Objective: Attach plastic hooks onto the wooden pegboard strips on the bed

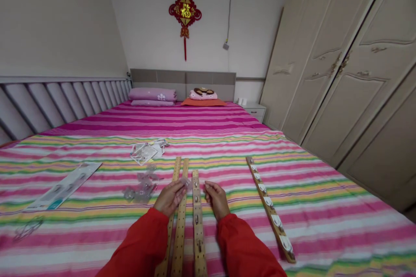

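Observation:
Three perforated wooden strips [180,225] lie side by side on the striped bedspread [318,207] in front of me. My left hand [169,198] rests over the left strips, its fingers pinched on a small clear plastic piece [186,181]. To the right of the third strip [198,220], which carries small metal hooks, my right hand [216,199] sits with fingers curled in a pinch; what it holds is too small to name. Both sleeves are red.
A fourth wooden strip with several white knobs [269,207] lies to the right. Clear plastic bits [143,188] and opened packets [147,151] lie to the left, with a long flat package [65,186] further left. Pillows [152,95] sit at the headboard; wardrobe [351,73] stands at right.

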{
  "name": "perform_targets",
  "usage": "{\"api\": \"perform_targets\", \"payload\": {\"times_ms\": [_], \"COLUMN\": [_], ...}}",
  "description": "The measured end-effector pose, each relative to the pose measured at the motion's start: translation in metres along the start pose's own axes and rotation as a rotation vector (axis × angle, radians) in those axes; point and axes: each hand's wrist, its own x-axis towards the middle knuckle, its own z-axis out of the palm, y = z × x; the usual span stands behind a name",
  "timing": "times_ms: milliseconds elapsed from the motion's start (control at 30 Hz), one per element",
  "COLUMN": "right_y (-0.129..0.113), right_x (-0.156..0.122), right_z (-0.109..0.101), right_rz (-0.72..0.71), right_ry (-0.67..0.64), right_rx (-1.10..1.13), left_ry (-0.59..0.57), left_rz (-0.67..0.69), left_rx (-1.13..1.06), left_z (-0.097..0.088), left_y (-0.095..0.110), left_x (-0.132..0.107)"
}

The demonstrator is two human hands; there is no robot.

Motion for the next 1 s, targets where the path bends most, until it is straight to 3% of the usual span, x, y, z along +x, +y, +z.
{"api": "perform_targets", "payload": {"times_ms": [233,467,600,767,833,1000], "right_y": [-0.013,-0.026,-0.027,-0.025,-0.026,-0.032], "right_x": [-0.013,-0.018,-0.013,-0.004,-0.001,0.001], "right_z": [0.01,0.024,0.024,0.019,0.017,0.015], "right_rz": [-0.12,-0.29,-0.284,-0.151,-0.108,-0.033], "right_ry": [-0.116,-0.155,-0.095,-0.047,-0.055,-0.122], "right_rx": [-0.013,-0.208,-0.176,-0.059,-0.011,-0.024], "left_ry": [0.018,0.003,-0.083,-0.262,-0.296,-0.109], "left_rz": [-0.172,-0.175,-0.086,0.138,0.229,0.379], "left_rx": [-0.221,-0.236,-0.076,0.355,0.431,0.399], "left_z": [0.019,0.029,0.031,0.029,0.027,0.024], "left_y": [-0.007,-0.013,-0.017,-0.017,-0.012,0.002], "left_x": [-0.001,-0.004,-0.008,-0.009,-0.008,0.002]}}
